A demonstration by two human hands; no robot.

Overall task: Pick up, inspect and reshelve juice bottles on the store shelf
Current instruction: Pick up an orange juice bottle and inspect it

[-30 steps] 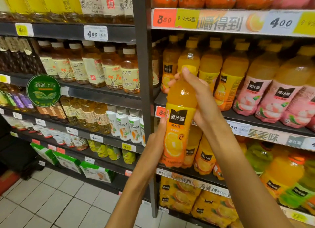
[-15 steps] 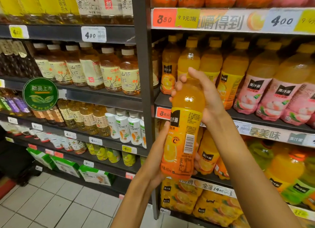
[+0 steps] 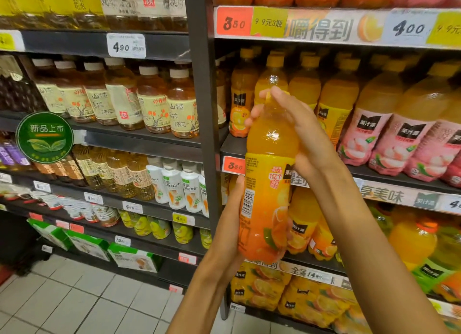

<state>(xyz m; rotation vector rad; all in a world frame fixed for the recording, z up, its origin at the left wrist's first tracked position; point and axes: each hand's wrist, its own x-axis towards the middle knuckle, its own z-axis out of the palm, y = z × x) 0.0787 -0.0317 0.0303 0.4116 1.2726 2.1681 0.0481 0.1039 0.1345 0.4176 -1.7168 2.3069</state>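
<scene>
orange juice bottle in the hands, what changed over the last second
The orange juice bottle was turned about its long axis: a second ago the front logo faced the camera, now the barcode side does and the logo has swung off to the right. The left hand still grips the base and the right hand still grips the neck. The bottle stays upright in front of the shelf.

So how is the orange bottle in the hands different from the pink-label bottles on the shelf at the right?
The held orange bottle has a yellow-orange label; the pink-label bottles show pale fruit on pink. The held one is off the shelf, gripped by the left hand near the base and the right hand near the top; the pink ones stand on the shelf. The held bottle shows its barcode side, the pink ones their fronts. Both have a similar shape and yellow-orange upper parts.
</scene>
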